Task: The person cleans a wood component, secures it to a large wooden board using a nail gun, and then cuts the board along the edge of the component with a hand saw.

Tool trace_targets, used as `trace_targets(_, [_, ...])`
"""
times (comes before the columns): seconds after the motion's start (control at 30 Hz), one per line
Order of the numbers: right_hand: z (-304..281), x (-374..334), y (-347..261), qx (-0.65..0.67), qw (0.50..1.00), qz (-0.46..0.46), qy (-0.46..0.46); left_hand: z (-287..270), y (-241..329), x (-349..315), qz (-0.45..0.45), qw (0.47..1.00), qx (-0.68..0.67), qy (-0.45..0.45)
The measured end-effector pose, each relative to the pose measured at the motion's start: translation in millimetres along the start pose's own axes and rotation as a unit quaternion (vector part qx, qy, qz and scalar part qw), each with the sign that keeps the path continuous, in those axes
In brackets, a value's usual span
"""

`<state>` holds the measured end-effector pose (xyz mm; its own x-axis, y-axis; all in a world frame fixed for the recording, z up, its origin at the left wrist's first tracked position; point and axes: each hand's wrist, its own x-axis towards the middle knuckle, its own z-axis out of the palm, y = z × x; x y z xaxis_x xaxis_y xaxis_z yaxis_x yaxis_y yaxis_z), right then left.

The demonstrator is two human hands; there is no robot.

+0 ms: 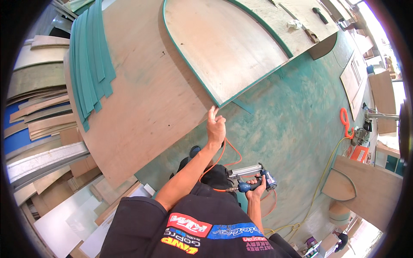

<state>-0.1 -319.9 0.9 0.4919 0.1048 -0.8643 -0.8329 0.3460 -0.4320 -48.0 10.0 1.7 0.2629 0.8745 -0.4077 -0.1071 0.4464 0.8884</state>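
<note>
On a large plywood board (150, 112) lies an arched wooden panel (228, 47) edged with a thin teal strip (189, 64). At the panel's nearest corner is my left hand (216, 127), its bent fingertips gripping the edging there. Low on my right side, my right hand (255, 189) is wrapped round the handle of a blue and black pneumatic nail gun (246, 185). Its silver magazine points left, and an orange air hose (218, 190) joins it at the coupling. The gun is held away from the board.
Several teal strips (88, 64) lie on the board's left side. A hand saw (301, 26) and a black-handled tool (320, 16) rest at the far right. Stacked wood offcuts (47, 116) fill the left. A yellow hose (320, 185) crosses the teal-stained floor (279, 120).
</note>
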Motion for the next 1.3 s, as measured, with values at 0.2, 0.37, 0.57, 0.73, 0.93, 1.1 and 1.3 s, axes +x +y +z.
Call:
trace_targets(0.2, [-16.1,20.2,-5.2,0.072,0.997,-0.004,0.022,-43.4,-36.4,20.2,0.035,0.996,0.079,-0.007])
trace_targets(0.37, [-19.5,32.3,-44.6,0.131,0.988,-0.049,0.061,-20.1,36.2,7.2,-0.109,0.990,0.069,-0.059])
trace_targets(0.57, [-19.6,46.9,-53.9,0.188,0.976,-0.073,0.081,-56.6,38.7,21.7,0.021,0.969,0.244,-0.003])
trace_targets(0.73, [-15.5,71.6,-102.6,0.224,0.968,-0.085,0.076,27.6,83.4,27.2,0.239,0.812,0.529,0.070])
trace_targets(0.93, [-4.7,104.5,-124.8,0.225,0.959,-0.086,0.149,121.6,56.3,93.7,0.326,0.780,0.526,-0.094])
trace_targets(1.1, [27.7,113.1,-184.7,0.275,0.943,-0.081,0.172,215.9,36.4,143.0,0.324,0.733,0.588,-0.105])
trace_targets(1.3, [112.3,152.2,-297.2,0.172,0.953,-0.234,0.091,271.7,22.2,189.9,0.330,0.695,0.636,-0.057])
